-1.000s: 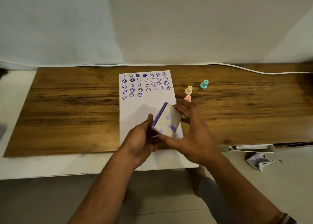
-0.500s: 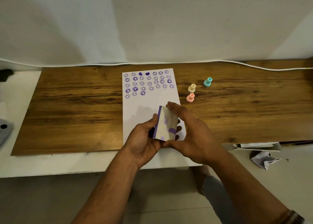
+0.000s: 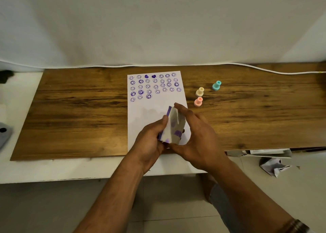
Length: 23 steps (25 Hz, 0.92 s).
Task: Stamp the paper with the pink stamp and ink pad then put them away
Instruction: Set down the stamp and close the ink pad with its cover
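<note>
Over at the far left edge of the frame a grey object (image 3: 4, 135) with a dark round spot lies on the white surface (image 3: 53, 169), only partly in view, and above it a small dark shape sits at the edge, too blurred to identify. Right of that, the brown wooden board (image 3: 79, 113) stretches across the middle of the frame, with a white cable (image 3: 264, 70) running along its far edge toward the upper right. On the board near the centre lies the paper (image 3: 141, 120), its upper part covered with rows of purple smiley prints and two filled hearts, its lower part blank. Low over that blank part, both hands hold the ink pad (image 3: 173, 127) up on edge, tilted, its pale face smudged with purple blotches and a purple strip along its left side. The left hand (image 3: 150, 141) grips the pad from the left, thumb pressed against the pale face and fingers curled behind it. The right hand (image 3: 195, 135) cups the pad from the right, fingers close together and curved over its top edge, thumb under the lower corner. Just right of the paper, on the board, stand three small stamps: the pink stamp (image 3: 198, 101) nearest the hands, a cream stamp (image 3: 199, 91) just behind it, and a teal stamp (image 3: 216, 85) farther right, all upright and apart from each other. Toward the lower right of the frame, off the board, lie a flat white carton (image 3: 268, 152) and a crumpled paper (image 3: 275, 166)
</note>
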{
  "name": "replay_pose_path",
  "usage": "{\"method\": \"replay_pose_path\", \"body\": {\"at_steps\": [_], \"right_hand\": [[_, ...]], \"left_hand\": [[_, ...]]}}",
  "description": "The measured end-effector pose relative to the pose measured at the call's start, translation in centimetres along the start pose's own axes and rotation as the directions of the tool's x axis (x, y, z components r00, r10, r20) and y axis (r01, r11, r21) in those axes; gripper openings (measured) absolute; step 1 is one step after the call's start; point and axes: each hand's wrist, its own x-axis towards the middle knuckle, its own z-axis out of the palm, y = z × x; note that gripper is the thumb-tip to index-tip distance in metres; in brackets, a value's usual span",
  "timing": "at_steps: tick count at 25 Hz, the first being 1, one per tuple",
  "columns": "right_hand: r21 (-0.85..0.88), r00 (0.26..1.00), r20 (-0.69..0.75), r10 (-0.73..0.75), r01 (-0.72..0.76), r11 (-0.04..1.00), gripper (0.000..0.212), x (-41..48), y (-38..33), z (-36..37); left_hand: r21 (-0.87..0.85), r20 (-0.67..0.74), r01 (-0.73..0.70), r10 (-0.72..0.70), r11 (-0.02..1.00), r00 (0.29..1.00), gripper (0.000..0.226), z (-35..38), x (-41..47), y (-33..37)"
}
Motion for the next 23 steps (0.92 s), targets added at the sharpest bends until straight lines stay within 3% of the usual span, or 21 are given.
{"method": "replay_pose_path", "body": {"at_steps": [4,6,7,10,13,16,20,23], "right_hand": [[-0.059,0.993,-0.114,0.014,-0.021,0.998,0.104,0.3,-0.1,0.4],[0.008,0.997,-0.052,0.063,-0.063,0.998,0.1,0.5,0.2,0.2],[0.139,0.993,0.001,0.115,-0.114,0.984,0.095,0.5,0.3,-0.2],[0.572,0.969,0.098,0.228,-0.242,0.783,0.06,1.0,0.4,-1.8],[0.705,0.938,0.109,0.33,-0.307,0.639,0.033,1.4,0.7,-2.9],[0.756,0.905,0.135,0.404,-0.358,0.548,0.029,1.5,0.9,-2.9],[0.799,0.86,0.119,0.496,-0.379,0.467,0.032,1.8,1.3,-2.6],[0.816,0.84,0.132,0.526,-0.393,0.423,0.033,1.8,1.4,-2.3]], "left_hand": [[0.305,-0.092,-0.176,0.213,0.936,0.973,0.015,1.1,-0.1,-1.0],[0.295,-0.16,-0.191,0.245,0.936,0.956,0.021,0.8,0.1,-1.1],[0.262,-0.164,-0.194,0.242,0.945,0.956,0.023,0.6,0.2,-0.9],[0.232,-0.142,-0.172,0.208,0.957,0.968,0.03,0.4,0.2,-0.3],[0.247,-0.092,-0.151,0.178,0.957,0.98,0.033,0.7,0.0,-0.4],[0.293,-0.062,-0.228,0.256,0.929,0.965,0.046,1.0,-0.2,-0.7],[0.522,-0.076,-0.327,0.426,0.787,0.902,0.076,1.3,-0.2,-1.3],[0.657,-0.052,-0.375,0.536,0.654,0.843,0.081,1.3,-0.2,-1.8]]}}
